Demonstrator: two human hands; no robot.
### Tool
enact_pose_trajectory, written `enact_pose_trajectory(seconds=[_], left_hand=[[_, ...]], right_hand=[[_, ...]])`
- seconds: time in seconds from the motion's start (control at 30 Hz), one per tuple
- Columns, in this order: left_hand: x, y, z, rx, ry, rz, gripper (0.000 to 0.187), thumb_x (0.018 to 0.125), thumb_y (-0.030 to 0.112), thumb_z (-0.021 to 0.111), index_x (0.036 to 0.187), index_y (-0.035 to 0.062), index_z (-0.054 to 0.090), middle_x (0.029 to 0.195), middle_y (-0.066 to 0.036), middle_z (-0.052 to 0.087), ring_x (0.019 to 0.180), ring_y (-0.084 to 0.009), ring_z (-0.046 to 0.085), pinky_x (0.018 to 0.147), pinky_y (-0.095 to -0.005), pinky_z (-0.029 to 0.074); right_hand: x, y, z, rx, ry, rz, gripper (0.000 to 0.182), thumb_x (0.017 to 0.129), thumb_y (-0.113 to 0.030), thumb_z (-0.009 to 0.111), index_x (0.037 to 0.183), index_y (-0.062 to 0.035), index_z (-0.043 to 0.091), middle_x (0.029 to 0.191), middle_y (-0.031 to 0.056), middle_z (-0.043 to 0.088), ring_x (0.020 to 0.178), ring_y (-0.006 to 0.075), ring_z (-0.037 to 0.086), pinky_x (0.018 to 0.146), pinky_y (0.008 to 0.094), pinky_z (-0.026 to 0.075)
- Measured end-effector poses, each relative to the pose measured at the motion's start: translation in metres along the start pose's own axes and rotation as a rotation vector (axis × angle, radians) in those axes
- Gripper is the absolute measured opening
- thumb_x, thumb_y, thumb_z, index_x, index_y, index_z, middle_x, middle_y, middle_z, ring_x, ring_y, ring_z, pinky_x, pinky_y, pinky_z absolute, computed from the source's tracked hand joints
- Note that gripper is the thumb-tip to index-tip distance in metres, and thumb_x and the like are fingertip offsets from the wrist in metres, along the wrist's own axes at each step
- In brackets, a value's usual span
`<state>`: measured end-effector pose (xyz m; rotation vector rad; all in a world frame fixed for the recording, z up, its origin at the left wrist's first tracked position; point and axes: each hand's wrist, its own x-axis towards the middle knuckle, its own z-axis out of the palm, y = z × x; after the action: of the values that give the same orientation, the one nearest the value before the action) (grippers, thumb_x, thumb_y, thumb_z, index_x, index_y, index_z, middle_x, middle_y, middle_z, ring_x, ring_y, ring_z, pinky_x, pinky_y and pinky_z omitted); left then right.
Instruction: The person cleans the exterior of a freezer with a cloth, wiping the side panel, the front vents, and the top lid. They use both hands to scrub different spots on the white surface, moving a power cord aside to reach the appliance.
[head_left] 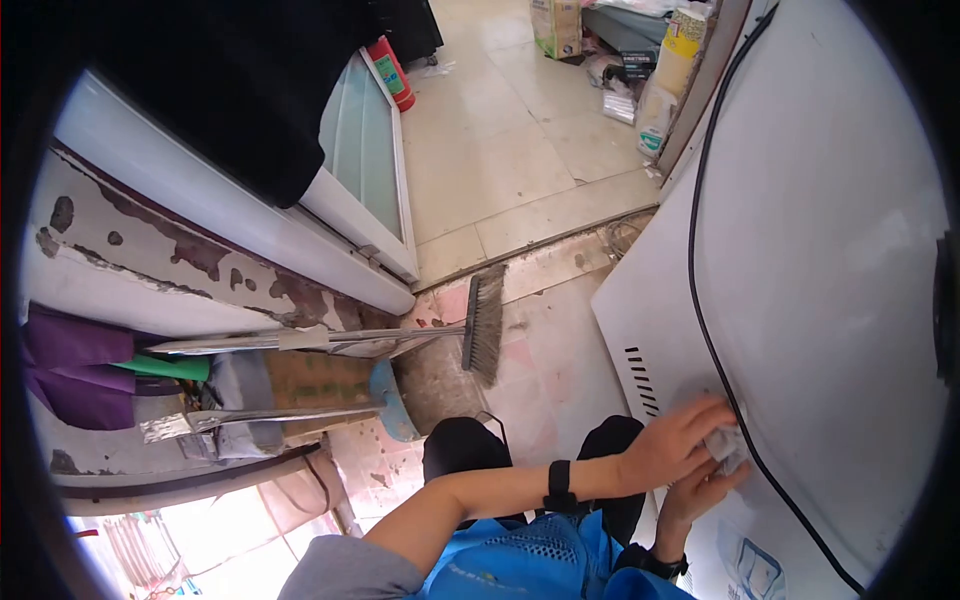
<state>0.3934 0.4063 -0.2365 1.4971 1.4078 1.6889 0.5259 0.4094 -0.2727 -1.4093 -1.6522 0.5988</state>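
My left hand [680,442] reaches across from the left, a black band on its wrist. Its fingers close on a crumpled greyish cloth [727,452] against the side of a white appliance [820,220]. Just below, my right hand [698,494], with a dark watch on the wrist, grips the lower part of the same cloth. A black cable [708,325] runs down the appliance and passes right by the fingertips of both hands. Parts of the cloth are hidden behind the fingers.
A broom [485,325] and a blue dustpan [397,402] lie to the left, handles against the peeling wall. A glass-panelled door [365,150] stands ajar ahead. Boxes and packets [620,105] sit beyond the threshold. Vent slots [640,380] mark the appliance's near side.
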Motion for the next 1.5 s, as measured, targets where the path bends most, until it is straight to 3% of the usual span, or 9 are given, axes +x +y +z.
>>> enact_pose_trajectory(seconds=[0.27,0.57,0.67,0.87,0.97,1.03,1.17,1.33,1.5], left_hand=[[0.029,0.000,-0.022,-0.081,0.292,-0.128,0.043,0.069,-0.005,0.058,0.112,0.0040,0.058,0.115,-0.016,0.056,0.105,-0.0351,0.056,0.087,-0.0384,0.048],[-0.009,0.035,0.037,0.212,0.075,0.545,0.037,0.079,0.011,0.065,0.116,0.0092,0.063,0.125,-0.010,0.057,0.105,-0.0232,0.060,0.080,-0.0305,0.054],[-0.008,0.041,0.050,0.058,-0.021,0.653,0.038,0.081,0.014,0.063,0.119,0.0114,0.062,0.126,-0.008,0.057,0.103,-0.0214,0.061,0.078,-0.0298,0.055],[0.015,0.033,0.024,0.101,-0.136,0.579,0.040,0.080,0.013,0.063,0.119,0.0085,0.062,0.127,-0.014,0.056,0.105,-0.0295,0.060,0.086,-0.0371,0.052],[0.031,0.022,0.014,0.220,0.105,0.513,0.044,0.082,0.007,0.058,0.126,0.0020,0.055,0.133,-0.019,0.049,0.117,-0.0343,0.053,0.094,-0.0387,0.047],[0.044,0.030,0.005,0.201,0.153,0.483,0.048,0.080,0.000,0.060,0.127,0.0001,0.054,0.134,-0.022,0.048,0.119,-0.0368,0.052,0.096,-0.0394,0.046],[0.047,0.045,-0.002,0.132,0.210,0.335,0.055,0.075,-0.010,0.060,0.128,-0.0032,0.051,0.136,-0.025,0.044,0.122,-0.0390,0.048,0.098,-0.0389,0.044],[0.050,0.050,-0.002,0.205,0.252,0.361,0.060,0.071,-0.013,0.063,0.128,0.0004,0.051,0.134,-0.022,0.046,0.122,-0.0373,0.047,0.097,-0.0383,0.044],[0.024,0.027,0.007,0.348,0.186,0.303,0.049,0.053,-0.008,0.068,0.099,0.0048,0.055,0.116,-0.013,0.054,0.103,-0.0331,0.053,0.084,-0.0412,0.046]], right_hand=[[0.034,-0.076,0.020,0.012,-0.241,0.076,0.037,0.099,-0.013,0.042,0.128,0.0062,0.032,0.115,0.0235,0.053,0.101,0.0267,0.058,0.082,0.0337,0.046],[-0.010,-0.018,-0.054,0.111,0.199,-0.159,0.043,0.098,-0.013,0.041,0.135,0.0060,0.029,0.134,0.0219,0.046,0.120,0.0297,0.051,0.099,0.0395,0.040],[-0.017,-0.017,-0.077,0.037,0.229,-0.172,0.043,0.098,-0.013,0.041,0.135,0.0059,0.030,0.134,0.0218,0.046,0.120,0.0296,0.050,0.099,0.0395,0.039],[0.010,-0.061,-0.056,0.047,0.130,-0.227,0.036,0.098,-0.012,0.043,0.129,0.0043,0.035,0.128,0.0190,0.049,0.117,0.0287,0.050,0.099,0.0376,0.038],[0.034,-0.082,-0.041,-0.005,0.075,-0.259,0.035,0.095,-0.010,0.048,0.126,0.0034,0.039,0.115,0.0179,0.057,0.105,0.0275,0.057,0.089,0.0356,0.044],[0.045,-0.103,-0.040,-0.079,-0.052,-0.212,0.026,0.084,-0.008,0.063,0.104,0.0030,0.051,0.093,0.0192,0.060,0.077,0.0296,0.063,0.067,0.0347,0.049],[0.058,-0.128,-0.063,-0.167,-0.201,-0.373,0.033,0.079,-0.006,0.071,0.106,0.0029,0.054,0.098,0.0169,0.064,0.073,0.0189,0.065,0.055,0.0291,0.050],[0.053,-0.143,-0.072,0.167,-0.051,-0.413,0.024,0.082,-0.001,0.064,0.104,0.0035,0.055,0.099,0.0159,0.064,0.073,0.0177,0.066,0.061,0.0255,0.054],[0.067,-0.144,-0.078,0.191,-0.052,-0.632,0.022,0.088,0.003,0.053,0.110,0.0042,0.053,0.100,0.0171,0.064,0.071,0.0170,0.066,0.063,0.0250,0.054]])
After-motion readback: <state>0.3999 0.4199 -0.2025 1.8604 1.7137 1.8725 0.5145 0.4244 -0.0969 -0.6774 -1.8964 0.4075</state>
